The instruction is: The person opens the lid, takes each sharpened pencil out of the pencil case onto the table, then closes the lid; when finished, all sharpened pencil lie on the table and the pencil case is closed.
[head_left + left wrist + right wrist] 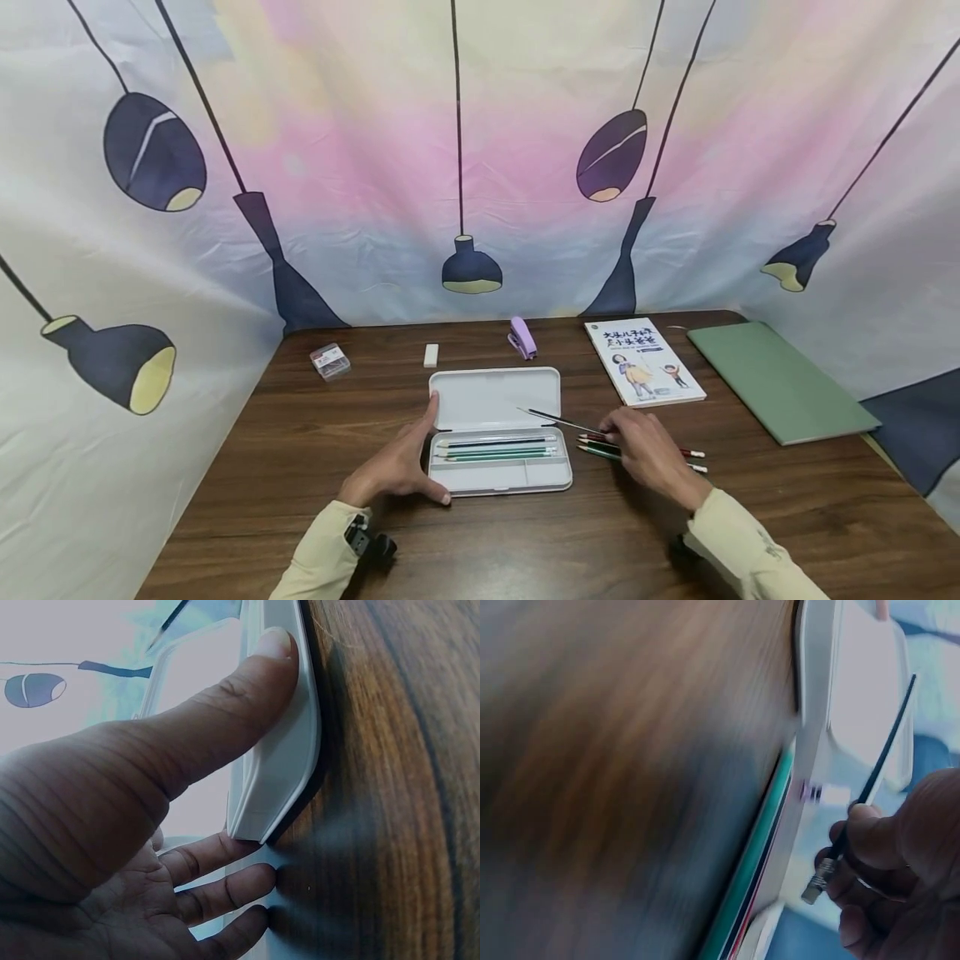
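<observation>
A white pencil case (497,400) lies with its lid folded back, several pencils (495,450) in its rear compartment. My left hand (397,458) is spread at the case's left end. In the left wrist view the thumb (225,701) presses the case's side wall (289,742), the other fingers extended past its corner. To the right of the case, my right hand (648,450) pinches a dark pencil (885,750) between thumb and fingers, its tip towards the lid and its metal-banded end near the fingers. Beneath that hand, a few more pencils (596,451) lie on the table.
Behind the case are a white eraser (431,356), a purple stapler (522,338) and a small clear box (330,362). A picture-covered book (645,362) and a green folder (783,383) lie at the right on the wooden table (300,467). A printed curtain (375,167) hangs behind.
</observation>
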The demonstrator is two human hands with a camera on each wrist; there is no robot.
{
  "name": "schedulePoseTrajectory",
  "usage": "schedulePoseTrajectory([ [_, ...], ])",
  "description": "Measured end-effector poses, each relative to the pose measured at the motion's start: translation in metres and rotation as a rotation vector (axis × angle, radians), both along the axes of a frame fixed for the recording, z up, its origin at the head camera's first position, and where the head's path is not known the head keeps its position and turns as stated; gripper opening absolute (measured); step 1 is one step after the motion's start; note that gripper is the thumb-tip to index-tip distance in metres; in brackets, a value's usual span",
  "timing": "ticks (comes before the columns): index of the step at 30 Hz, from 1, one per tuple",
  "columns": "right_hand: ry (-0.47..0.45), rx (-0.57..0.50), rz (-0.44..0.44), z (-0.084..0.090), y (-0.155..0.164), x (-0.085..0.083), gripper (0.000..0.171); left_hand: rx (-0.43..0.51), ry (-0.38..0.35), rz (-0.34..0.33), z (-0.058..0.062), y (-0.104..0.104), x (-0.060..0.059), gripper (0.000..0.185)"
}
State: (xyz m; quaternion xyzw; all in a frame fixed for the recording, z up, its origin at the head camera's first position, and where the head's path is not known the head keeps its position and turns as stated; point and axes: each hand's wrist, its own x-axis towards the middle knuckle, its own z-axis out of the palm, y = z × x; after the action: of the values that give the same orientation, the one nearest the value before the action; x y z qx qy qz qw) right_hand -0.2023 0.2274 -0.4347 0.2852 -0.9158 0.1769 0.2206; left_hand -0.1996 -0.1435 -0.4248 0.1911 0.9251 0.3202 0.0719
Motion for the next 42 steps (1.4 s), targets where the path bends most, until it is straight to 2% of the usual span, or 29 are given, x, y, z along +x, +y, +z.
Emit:
schedulePoseTrajectory([
  [6, -0.118, 0.098, -0.114, 0.003, 0.037, 0.021, 0.024, 0.005, 0.008, -0.005, 0.001, -0.002, 0.0, 0.139],
  [9, -0.144, 0.14, -0.138, 0.003, 0.047, 0.028, 0.024, 0.007, 0.005, -0.006, 0.002, -0.002, 0.001, 0.14],
  [12, -0.133, 0.16, -0.134, 0.002, 0.052, 0.032, 0.024, 0.005, 0.001, 0.006, 0.003, -0.003, 0.001, 0.14],
  [18, -0.033, 0.175, -0.125, -0.006, 0.058, 0.04, 0.024, 0.001, -0.001, 0.008, 0.002, -0.001, 0.001, 0.141],
  [20, -0.027, 0.181, -0.135, -0.008, 0.059, 0.043, 0.024, 0.0, -0.007, 0.005, 0.002, -0.001, 0.001, 0.14],
  [34, -0.073, 0.156, -0.177, -0.005, 0.053, 0.043, 0.025, 0.002, 0.002, 0.013, 0.006, -0.002, -0.001, 0.141],
  [42, 0.003, 0.133, -0.112, 0.003, 0.029, 0.033, 0.023, 0.011, 0.005, -0.008, 0.002, -0.002, -0.001, 0.141],
])
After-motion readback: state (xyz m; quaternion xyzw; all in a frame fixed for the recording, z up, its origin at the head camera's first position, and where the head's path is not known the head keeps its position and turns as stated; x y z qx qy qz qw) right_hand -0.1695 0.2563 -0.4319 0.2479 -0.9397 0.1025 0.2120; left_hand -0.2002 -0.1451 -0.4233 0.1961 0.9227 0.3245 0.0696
